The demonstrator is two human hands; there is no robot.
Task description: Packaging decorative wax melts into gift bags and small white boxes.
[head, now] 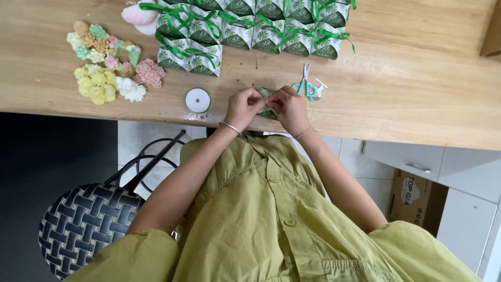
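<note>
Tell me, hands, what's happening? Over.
Left hand and right hand both pinch a small green box. Scissors right beside. Tape roll apart.

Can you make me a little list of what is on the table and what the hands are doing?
left hand: pinching a small green leaf-print box at the table edge
right hand: pinching the same box, touching the left hand
scissors: lying just beyond the right hand
ribbon roll: white, flat, left of the hands
finished boxes: rows with green ribbons, far side
flowers: pastel pile, far left
table: wooden
</note>
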